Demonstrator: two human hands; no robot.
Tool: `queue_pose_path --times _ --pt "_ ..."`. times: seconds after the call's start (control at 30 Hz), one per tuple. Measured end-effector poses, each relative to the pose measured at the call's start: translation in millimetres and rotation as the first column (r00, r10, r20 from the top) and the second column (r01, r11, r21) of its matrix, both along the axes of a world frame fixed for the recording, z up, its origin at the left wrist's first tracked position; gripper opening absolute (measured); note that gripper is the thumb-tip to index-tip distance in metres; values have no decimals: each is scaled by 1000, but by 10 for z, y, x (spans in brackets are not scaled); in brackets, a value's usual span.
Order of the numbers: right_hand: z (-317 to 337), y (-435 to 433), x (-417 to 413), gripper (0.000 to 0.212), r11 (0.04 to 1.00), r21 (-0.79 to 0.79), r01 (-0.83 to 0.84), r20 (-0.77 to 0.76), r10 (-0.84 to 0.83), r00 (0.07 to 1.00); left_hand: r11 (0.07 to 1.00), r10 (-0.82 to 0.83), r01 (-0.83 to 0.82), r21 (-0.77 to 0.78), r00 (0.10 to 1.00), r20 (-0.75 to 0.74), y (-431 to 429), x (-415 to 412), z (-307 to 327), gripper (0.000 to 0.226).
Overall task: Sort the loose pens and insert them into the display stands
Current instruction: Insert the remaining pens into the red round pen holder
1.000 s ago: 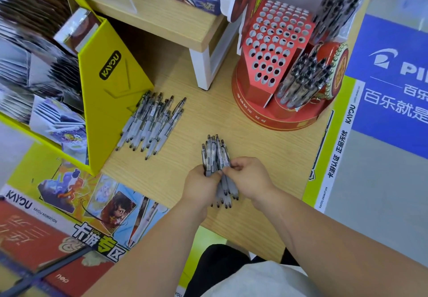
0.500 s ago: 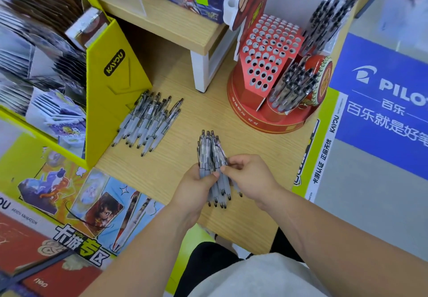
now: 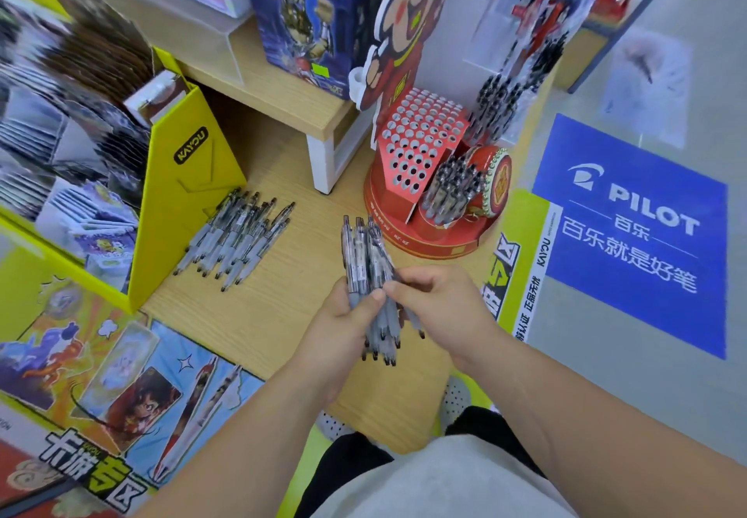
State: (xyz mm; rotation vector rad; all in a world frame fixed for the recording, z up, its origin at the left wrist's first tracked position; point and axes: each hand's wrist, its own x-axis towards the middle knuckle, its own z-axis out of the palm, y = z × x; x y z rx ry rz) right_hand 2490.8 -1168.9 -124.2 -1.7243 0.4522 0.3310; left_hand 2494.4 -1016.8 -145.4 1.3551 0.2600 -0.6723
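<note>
Your left hand (image 3: 343,321) grips a bundle of pens (image 3: 370,275) with the fingers curled around it and the thumb pressed on top, and your right hand (image 3: 438,303) pinches one pen of this bundle between thumb and forefinger, above the wooden shelf (image 3: 283,315). A second group of loose pens (image 3: 238,236) lies flat on the shelf beside the yellow card box (image 3: 190,202). The red display stand (image 3: 420,153) is just behind the bundle (many of its holes are free, while a cluster of pens (image 3: 452,190) stands in its lower part).
</note>
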Motion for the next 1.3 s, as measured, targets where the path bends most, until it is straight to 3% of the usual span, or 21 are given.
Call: queue_pose_path --times 0.17,0.3,0.43,0.53,0.63,0.83,1.07,1.17,1.3 --pt "231 -277 -31 15 995 84 -56 62 51 997 998 -30 32 -50 998 54 -214 20 221 31" --pt "280 -742 -12 14 991 5 -136 121 134 984 998 -27 29 -49 999 44 -629 -45 358 30" --pt "329 -1326 10 14 988 -31 -148 120 151 981 988 111 -115 -105 993 -51 -1277 -181 493 34" --pt "385 -1774 27 30 982 -61 -179 141 186 973 943 248 -270 -192 960 -131 -1824 -282 621 34" --pt "510 -2246 41 12 981 48 -189 136 181 974 897 309 -352 -267 932 -191 -2315 -330 754 32" --pt "758 -2902 44 14 975 41 -219 188 208 960 903 300 -332 -273 941 -155 -2971 -349 942 36" --pt "973 -3208 253 7 957 153 -245 203 212 956 911 299 -309 -274 951 -82 -3254 -154 1188 35" --pt "1047 -3205 441 19 944 181 -274 215 234 948 917 310 -309 -253 950 -36 -3250 21 1241 22" --pt "1128 -3136 729 25 930 131 -343 244 305 921 919 290 -276 -282 957 8 -3168 318 1243 23"
